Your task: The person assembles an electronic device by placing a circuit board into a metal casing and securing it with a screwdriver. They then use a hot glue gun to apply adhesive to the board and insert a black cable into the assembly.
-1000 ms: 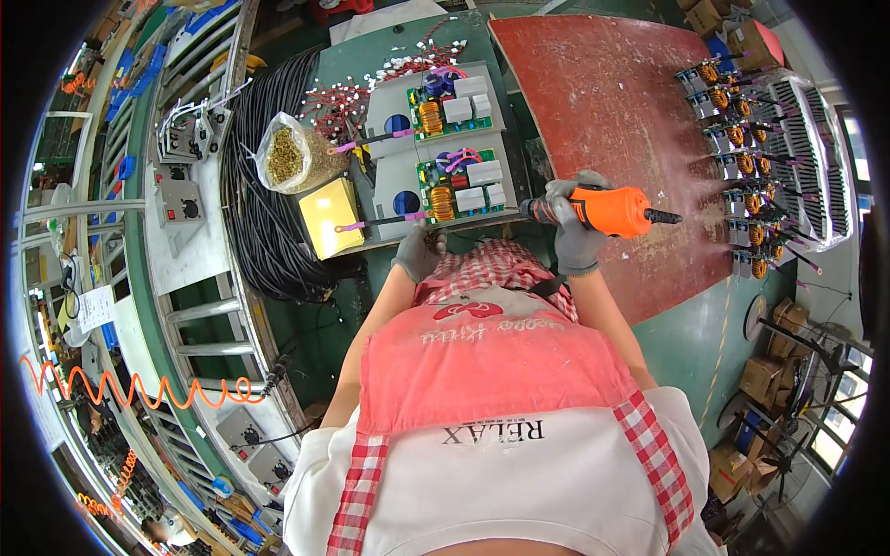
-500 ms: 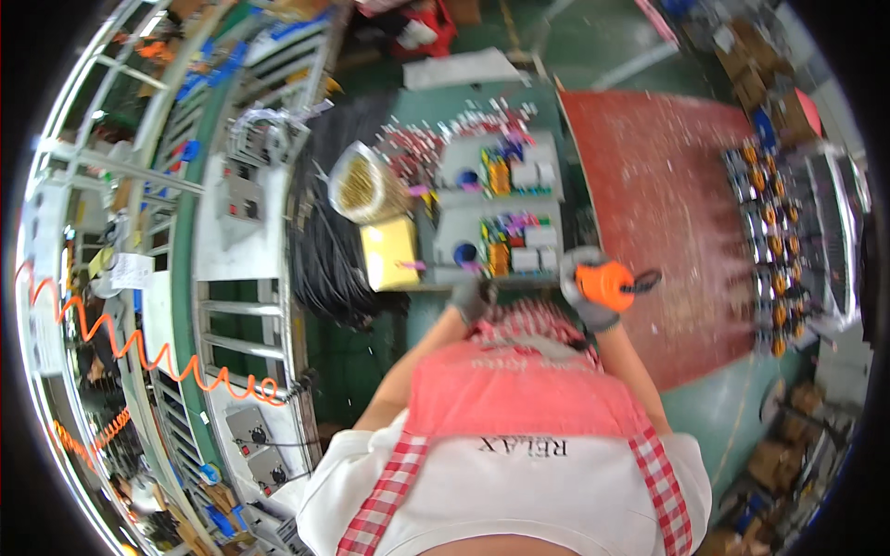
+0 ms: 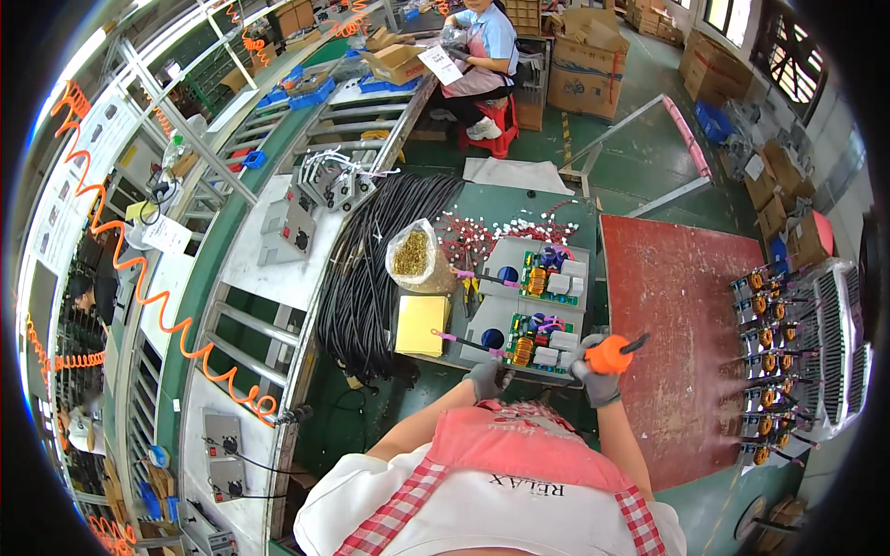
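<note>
My right hand (image 3: pixel 600 378), in a grey glove, is closed around an orange electric screwdriver (image 3: pixel 607 355) with a black end pointing right. It is beside the right corner of the nearer grey metal plate (image 3: pixel 477 324). That plate carries a green circuit board (image 3: pixel 540 341) with coils, white blocks and purple-tipped leads. My left hand (image 3: pixel 488 380), also gloved, is at the plate's front edge with its fingers curled; what they hold, if anything, is hidden. A second metal plate (image 3: pixel 494 257) with a similar circuit board (image 3: pixel 553 275) lies just beyond.
Left of the plates are a bag of brass-coloured small parts (image 3: pixel 413 255), a yellow stack (image 3: pixel 422 324) and black cables (image 3: pixel 366 306). Red leads (image 3: pixel 459 243) lie behind. A red board (image 3: pixel 677 343) and rows of assembled units (image 3: pixel 765 361) are rightward. A person (image 3: pixel 487 56) sits beyond.
My view has tilted up, so the bench sits lower in the picture and a seated person now shows. The screwdriver stays in my right hand; my left hand remains near the plate's front edge.
</note>
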Demonstrator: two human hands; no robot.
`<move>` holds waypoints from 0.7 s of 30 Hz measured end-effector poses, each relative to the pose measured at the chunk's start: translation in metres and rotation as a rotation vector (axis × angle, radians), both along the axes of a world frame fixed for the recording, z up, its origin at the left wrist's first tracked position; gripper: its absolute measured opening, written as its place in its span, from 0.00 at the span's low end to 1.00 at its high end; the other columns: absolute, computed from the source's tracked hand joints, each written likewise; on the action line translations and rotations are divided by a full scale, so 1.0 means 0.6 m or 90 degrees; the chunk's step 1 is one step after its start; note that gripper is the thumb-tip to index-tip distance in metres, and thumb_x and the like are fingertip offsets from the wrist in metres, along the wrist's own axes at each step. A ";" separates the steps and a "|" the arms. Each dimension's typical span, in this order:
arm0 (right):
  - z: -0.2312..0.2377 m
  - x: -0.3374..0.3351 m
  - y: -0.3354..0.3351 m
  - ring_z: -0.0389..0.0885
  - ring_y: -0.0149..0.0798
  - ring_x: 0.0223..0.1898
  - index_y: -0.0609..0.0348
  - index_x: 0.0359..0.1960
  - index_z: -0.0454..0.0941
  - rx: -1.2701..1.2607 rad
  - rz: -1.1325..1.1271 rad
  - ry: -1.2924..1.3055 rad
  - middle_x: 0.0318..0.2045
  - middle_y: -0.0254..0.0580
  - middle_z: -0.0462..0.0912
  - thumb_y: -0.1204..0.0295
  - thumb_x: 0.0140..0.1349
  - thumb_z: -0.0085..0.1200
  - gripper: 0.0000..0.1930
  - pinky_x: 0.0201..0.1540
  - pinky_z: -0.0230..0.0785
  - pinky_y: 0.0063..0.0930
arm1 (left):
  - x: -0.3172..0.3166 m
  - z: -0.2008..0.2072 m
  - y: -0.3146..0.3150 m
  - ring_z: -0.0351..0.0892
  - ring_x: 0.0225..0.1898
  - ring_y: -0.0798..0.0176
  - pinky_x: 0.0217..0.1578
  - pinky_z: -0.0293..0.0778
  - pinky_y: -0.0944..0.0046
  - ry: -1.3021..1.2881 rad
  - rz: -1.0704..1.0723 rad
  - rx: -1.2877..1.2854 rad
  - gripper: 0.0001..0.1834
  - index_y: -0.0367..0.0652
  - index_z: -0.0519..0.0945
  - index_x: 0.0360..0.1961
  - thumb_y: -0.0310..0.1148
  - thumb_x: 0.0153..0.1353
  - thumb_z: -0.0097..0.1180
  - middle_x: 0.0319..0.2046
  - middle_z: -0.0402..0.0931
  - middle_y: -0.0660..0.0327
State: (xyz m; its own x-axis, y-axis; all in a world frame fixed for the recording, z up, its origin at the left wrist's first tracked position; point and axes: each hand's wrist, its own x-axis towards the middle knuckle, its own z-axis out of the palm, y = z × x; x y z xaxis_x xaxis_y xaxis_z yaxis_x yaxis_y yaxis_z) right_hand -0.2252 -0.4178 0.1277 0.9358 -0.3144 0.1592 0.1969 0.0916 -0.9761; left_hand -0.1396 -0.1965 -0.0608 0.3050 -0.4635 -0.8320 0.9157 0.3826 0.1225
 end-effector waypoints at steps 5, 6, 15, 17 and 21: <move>0.050 -0.007 0.024 0.76 0.29 0.29 0.59 0.43 0.66 0.138 0.007 -0.043 0.26 0.35 0.75 0.87 0.44 0.53 0.21 0.32 0.72 0.24 | -0.026 0.077 0.052 0.74 0.29 0.66 0.27 0.72 0.68 -0.371 -0.332 0.062 0.12 0.37 0.72 0.44 0.31 0.67 0.38 0.32 0.75 0.56; 0.065 -0.011 0.042 0.76 0.30 0.29 0.59 0.43 0.66 0.134 0.007 -0.075 0.26 0.36 0.75 0.87 0.45 0.52 0.21 0.32 0.72 0.25 | -0.025 0.076 0.050 0.74 0.30 0.66 0.29 0.73 0.68 -0.363 -0.318 0.048 0.13 0.37 0.71 0.45 0.31 0.67 0.38 0.33 0.75 0.56; 0.173 0.014 0.106 0.70 0.36 0.22 0.58 0.42 0.64 0.173 0.070 -0.314 0.19 0.38 0.70 0.79 0.43 0.51 0.20 0.31 0.68 0.36 | -0.016 0.220 0.035 0.67 0.26 0.72 0.27 0.67 0.72 -0.341 -0.151 -0.099 0.11 0.41 0.71 0.43 0.36 0.68 0.43 0.29 0.71 0.64; 0.176 0.021 0.112 0.70 0.34 0.22 0.55 0.41 0.65 0.176 0.075 -0.312 0.19 0.35 0.70 0.80 0.41 0.49 0.21 0.33 0.66 0.34 | -0.016 0.214 0.035 0.65 0.25 0.74 0.24 0.64 0.74 -0.316 -0.130 -0.141 0.10 0.43 0.72 0.40 0.38 0.67 0.44 0.26 0.69 0.67; 0.160 0.017 0.127 0.70 0.33 0.21 0.54 0.39 0.66 0.087 -0.041 -0.176 0.20 0.34 0.71 0.80 0.43 0.50 0.18 0.30 0.66 0.33 | -0.017 0.223 0.039 0.61 0.21 0.76 0.20 0.60 0.76 -0.245 -0.074 -0.233 0.11 0.47 0.72 0.34 0.41 0.67 0.46 0.22 0.66 0.70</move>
